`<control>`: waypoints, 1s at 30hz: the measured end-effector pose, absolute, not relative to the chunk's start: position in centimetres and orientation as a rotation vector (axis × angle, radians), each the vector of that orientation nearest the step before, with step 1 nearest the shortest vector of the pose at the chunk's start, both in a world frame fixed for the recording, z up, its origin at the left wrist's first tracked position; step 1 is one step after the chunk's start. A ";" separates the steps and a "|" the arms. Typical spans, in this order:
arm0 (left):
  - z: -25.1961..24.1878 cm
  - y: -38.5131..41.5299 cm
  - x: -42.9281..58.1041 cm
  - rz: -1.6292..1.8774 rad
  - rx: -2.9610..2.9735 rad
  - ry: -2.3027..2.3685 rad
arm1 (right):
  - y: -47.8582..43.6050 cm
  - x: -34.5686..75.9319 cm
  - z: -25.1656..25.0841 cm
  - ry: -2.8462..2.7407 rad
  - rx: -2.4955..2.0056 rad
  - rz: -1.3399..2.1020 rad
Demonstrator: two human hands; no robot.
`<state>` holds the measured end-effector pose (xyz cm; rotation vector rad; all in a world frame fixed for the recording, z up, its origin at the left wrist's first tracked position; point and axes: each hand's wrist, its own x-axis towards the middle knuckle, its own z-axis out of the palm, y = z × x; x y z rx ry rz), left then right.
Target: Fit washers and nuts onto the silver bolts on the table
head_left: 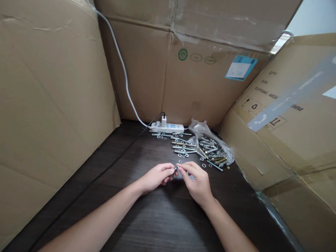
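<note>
My left hand and my right hand meet above the dark table, fingertips almost touching. Pinched between them is a small grey metal fastener; fingers cover most of it, so I cannot tell whether it is a bolt end or a nut. Just beyond my fingers lies a loose washer. Farther back, long bolts lie side by side with several washers and nuts scattered over and around them. To the right, a heap of bolts spills from a clear plastic bag.
A white power strip with a plugged-in adapter stands behind the bolts. Its white cable climbs the back, while a black cable crosses the table's left side. Cardboard boxes wall in the left, back and right.
</note>
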<state>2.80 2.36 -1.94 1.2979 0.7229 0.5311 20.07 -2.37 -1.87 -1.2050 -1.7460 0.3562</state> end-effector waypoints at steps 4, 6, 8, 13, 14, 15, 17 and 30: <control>-2.2 2.4 2.8 0.549 1.276 0.700 | -2.3 20.0 -2.1 -1.797 -1.173 0.326; -2.3 2.4 2.8 0.557 1.254 0.682 | -2.3 20.0 -2.1 -1.808 -1.164 0.309; -2.4 2.5 2.8 0.561 1.237 0.671 | -2.3 19.9 -2.1 -1.826 -1.152 0.297; -2.5 2.5 2.7 0.574 1.207 0.640 | -2.3 19.8 -2.1 -1.855 -1.136 0.256; -2.4 2.5 2.7 0.583 1.192 0.635 | -2.4 19.7 -2.1 -1.852 -1.142 0.255; -2.3 2.4 2.7 0.593 1.175 0.633 | -2.4 19.7 -2.1 -1.852 -1.147 0.256; -2.1 2.4 2.8 0.613 1.137 0.632 | -2.4 20.0 -2.1 -1.854 -1.160 0.258; -2.3 2.5 3.0 0.611 1.101 0.660 | 0.7 22.3 -4.4 -1.999 -1.662 -0.106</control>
